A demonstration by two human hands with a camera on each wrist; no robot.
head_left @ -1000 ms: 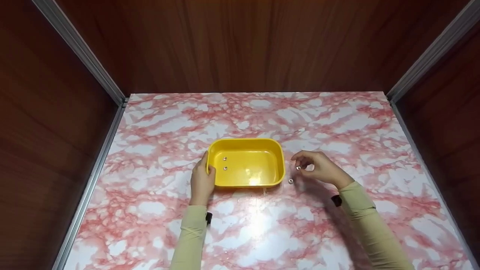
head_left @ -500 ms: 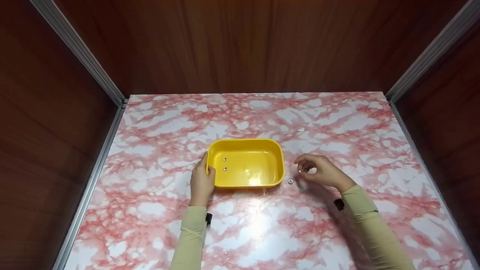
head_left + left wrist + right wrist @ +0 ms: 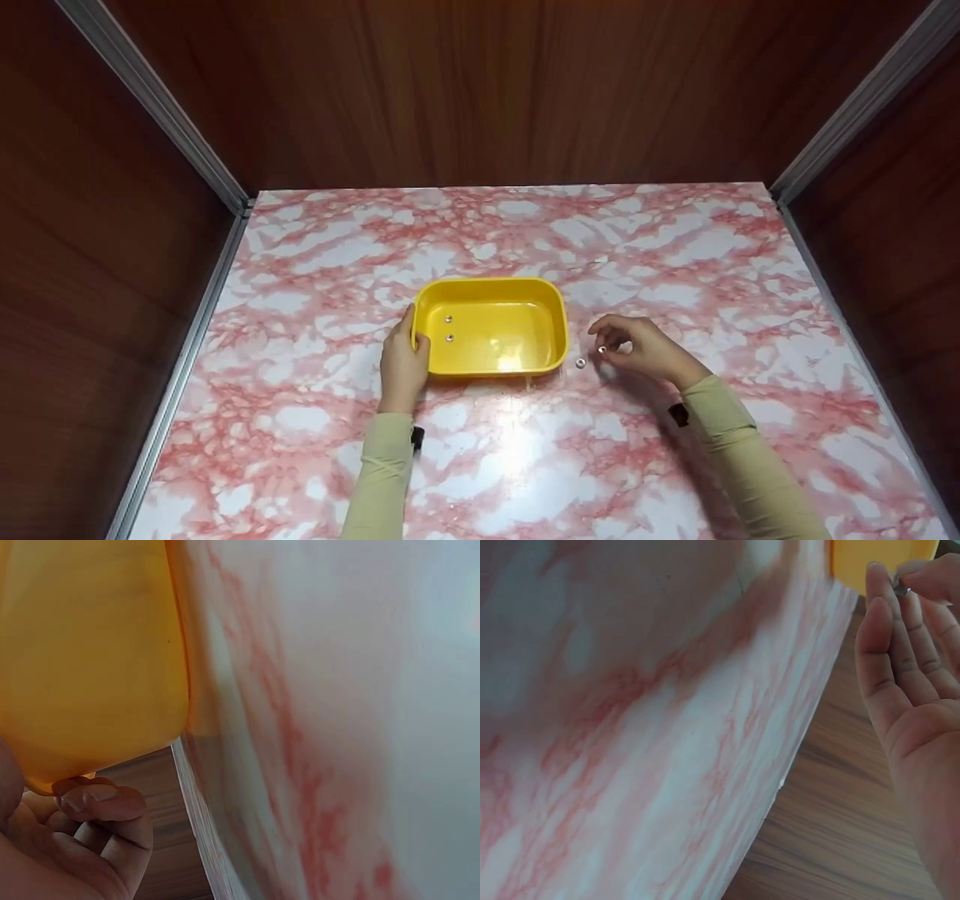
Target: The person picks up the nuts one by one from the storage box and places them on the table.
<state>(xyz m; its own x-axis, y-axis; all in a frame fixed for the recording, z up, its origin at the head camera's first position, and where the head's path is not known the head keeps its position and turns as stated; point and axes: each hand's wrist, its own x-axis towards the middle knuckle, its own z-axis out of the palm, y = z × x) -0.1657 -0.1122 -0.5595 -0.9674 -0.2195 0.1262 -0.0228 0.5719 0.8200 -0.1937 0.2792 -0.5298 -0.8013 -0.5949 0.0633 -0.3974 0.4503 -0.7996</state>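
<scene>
The yellow plastic bin (image 3: 495, 373) sits on the table in the head view. My left hand (image 3: 403, 369) grips its left wall, thumb over the rim; the left wrist view has curled fingers (image 3: 112, 802) at the bin's edge. Inside, toward the left, lie two small metal nuts, a far nut (image 3: 448, 319) and a nearer nut (image 3: 450, 338). Just right of the bin, my right hand (image 3: 646, 351) pinches another small nut (image 3: 602, 349) between thumb and fingertips. On the table close to those fingertips is a loose nut (image 3: 580, 364).
A red-and-white marbled tabletop (image 3: 300, 416) spreads beneath everything. Dark wooden panels stand at the back (image 3: 480, 90) and on both sides, with metal rails (image 3: 150, 90) along the corners.
My right hand has shifted slightly right and toward the near edge with the pinched nut, which has turned between the fingertips. The left hand and the bin stay nearly still.
</scene>
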